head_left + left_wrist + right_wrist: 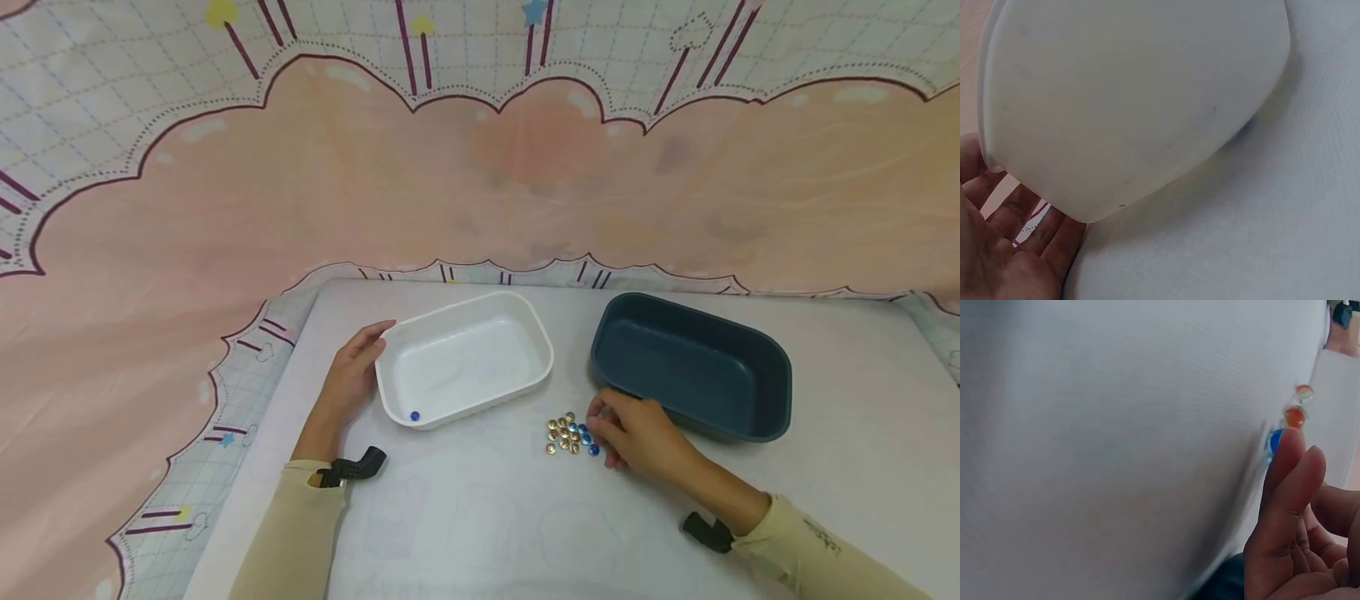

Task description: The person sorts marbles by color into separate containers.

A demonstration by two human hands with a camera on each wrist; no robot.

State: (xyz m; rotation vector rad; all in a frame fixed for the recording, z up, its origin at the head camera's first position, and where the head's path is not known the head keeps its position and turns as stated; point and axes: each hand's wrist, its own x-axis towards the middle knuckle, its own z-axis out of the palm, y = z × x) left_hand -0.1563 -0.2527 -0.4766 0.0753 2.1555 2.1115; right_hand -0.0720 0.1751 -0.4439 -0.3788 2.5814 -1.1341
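A white tray (465, 408) stands tilted at an angle on the left side of the table, with one blue marble (415, 416) inside its near corner. My left hand (355, 367) holds the tray's left end, thumb at the rim and fingers behind, as the left wrist view shows. To the right, my right hand (637, 433) is beside a small cluster of gold and blue marbles (564, 434). In the right wrist view its fingertips (1291, 444) partly cover a blue marble (1276, 441); nothing is visible between the fingers. Orange-swirled marbles (1295, 417) lie just beyond.
A dark blue tray (768, 392) stands behind the right hand, with no marbles visible in it. A white cloth (480, 517) covers the table. A patterned pink curtain (450, 192) hangs along the back and left side.
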